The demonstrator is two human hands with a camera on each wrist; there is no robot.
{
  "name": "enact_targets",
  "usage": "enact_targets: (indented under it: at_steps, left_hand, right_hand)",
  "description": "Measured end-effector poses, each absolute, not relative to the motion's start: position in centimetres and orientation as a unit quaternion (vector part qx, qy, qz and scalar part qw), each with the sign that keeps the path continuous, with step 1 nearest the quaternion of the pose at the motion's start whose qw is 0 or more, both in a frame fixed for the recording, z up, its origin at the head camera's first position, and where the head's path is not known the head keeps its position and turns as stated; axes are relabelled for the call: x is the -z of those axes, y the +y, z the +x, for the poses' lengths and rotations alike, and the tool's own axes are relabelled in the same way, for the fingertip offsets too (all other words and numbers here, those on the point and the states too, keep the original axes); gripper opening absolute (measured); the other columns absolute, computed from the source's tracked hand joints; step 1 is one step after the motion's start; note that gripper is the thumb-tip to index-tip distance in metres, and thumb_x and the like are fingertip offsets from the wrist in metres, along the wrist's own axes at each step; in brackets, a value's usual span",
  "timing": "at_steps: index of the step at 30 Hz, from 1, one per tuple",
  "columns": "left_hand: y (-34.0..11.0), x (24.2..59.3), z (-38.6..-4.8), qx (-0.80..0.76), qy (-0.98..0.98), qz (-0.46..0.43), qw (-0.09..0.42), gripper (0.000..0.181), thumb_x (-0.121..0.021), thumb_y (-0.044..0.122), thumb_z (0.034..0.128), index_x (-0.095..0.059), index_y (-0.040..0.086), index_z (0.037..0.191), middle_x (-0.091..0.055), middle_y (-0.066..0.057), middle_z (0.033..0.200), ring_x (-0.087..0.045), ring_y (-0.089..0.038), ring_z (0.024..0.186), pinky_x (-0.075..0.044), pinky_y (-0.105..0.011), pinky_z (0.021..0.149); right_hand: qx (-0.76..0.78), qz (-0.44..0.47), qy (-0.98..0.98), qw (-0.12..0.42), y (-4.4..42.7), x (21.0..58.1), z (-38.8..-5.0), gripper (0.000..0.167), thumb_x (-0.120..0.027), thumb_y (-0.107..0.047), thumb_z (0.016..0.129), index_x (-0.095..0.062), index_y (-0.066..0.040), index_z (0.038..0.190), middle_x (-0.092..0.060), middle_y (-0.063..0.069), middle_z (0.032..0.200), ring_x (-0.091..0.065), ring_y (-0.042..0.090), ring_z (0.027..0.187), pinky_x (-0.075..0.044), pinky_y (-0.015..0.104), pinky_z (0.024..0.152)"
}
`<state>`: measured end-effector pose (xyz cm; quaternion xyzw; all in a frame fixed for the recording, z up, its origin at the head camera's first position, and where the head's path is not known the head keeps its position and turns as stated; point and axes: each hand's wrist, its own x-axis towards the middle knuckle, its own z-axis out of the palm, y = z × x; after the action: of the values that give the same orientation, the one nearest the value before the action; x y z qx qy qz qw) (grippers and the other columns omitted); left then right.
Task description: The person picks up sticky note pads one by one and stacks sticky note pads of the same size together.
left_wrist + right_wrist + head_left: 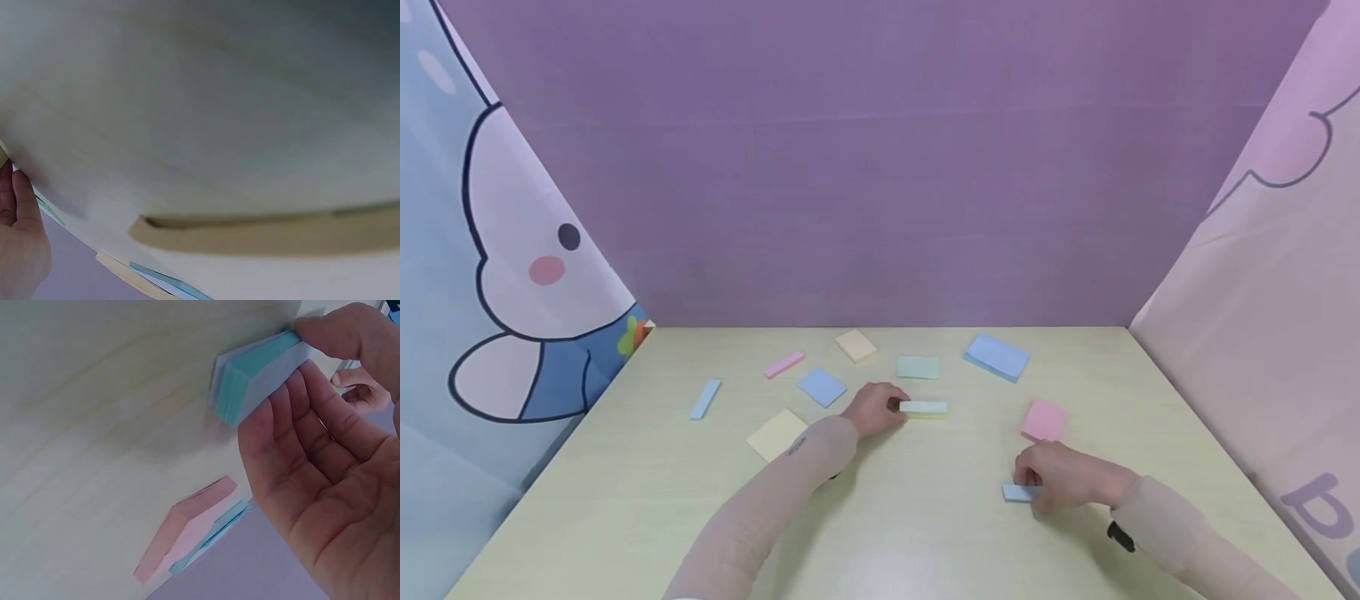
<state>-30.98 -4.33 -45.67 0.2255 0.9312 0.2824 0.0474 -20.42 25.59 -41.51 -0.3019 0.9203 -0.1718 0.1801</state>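
- My right hand point(1063, 477) gripped one end of a narrow blue pad point(1018, 493), thumb and curled fingers pressing opposite sides.
- That narrow blue pad was at the near right of the table point(925, 542), with a pink square pad point(1043, 419) just beyond my right hand.
- My left hand point(877, 408) pinched the left end of a narrow green and yellow pad point(923, 408) near the table's middle.
- Beyond it lay a plain green pad point(917, 367), and farther right a large blue pad point(997, 357).
- Left of my left hand lay a blue square point(822, 387); a yellow square point(777, 435) was partly hidden by my left sleeve point(760, 508).
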Motion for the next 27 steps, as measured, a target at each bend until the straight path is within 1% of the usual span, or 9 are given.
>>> enact_targets:
  at_steps: [9, 16, 27]
  left_hand:
    - [-4.3, 45.7, -31.1, -0.288, 0.929, 0.227, 0.047, 0.025, -0.069, 0.016, 0.0793, -0.068, 0.010, 0.104, -0.065, 0.000, 0.094, -0.057, -0.011, 0.084, -0.046, -0.027, 0.081]
    - [-4.2, 45.7, -31.1, -0.278, 0.931, 0.231, 0.043, 0.025, -0.069, 0.016, 0.0789, -0.069, 0.010, 0.103, -0.066, -0.001, 0.093, -0.057, -0.011, 0.083, -0.046, -0.027, 0.080]
    - [-4.3, 46.0, -31.3, -0.274, 0.933, 0.229, 0.040, 0.025, -0.070, 0.017, 0.0789, -0.069, 0.011, 0.103, -0.066, 0.000, 0.093, -0.058, -0.010, 0.084, -0.046, -0.027, 0.080]
  right_hand:
    - [0.165, -0.322, 0.921, 0.147, 25.4, 41.3, -20.8, 0.021, -0.072, -0.005, 0.064, -0.062, -0.017, 0.079, -0.051, -0.012, 0.071, -0.041, 0.002, 0.064, -0.038, 0.019, 0.060]
    - [0.162, -0.331, 0.921, 0.129, 25.1, 41.0, -21.4, 0.020, -0.072, -0.007, 0.065, -0.062, -0.019, 0.077, -0.051, -0.013, 0.070, -0.040, 0.002, 0.065, -0.036, 0.019, 0.061]
    - [0.162, -0.343, 0.921, 0.091, 24.2, 40.5, -22.9, 0.020, -0.071, -0.004, 0.062, -0.058, -0.016, 0.072, -0.048, -0.009, 0.065, -0.039, 0.002, 0.061, -0.036, 0.018, 0.056]
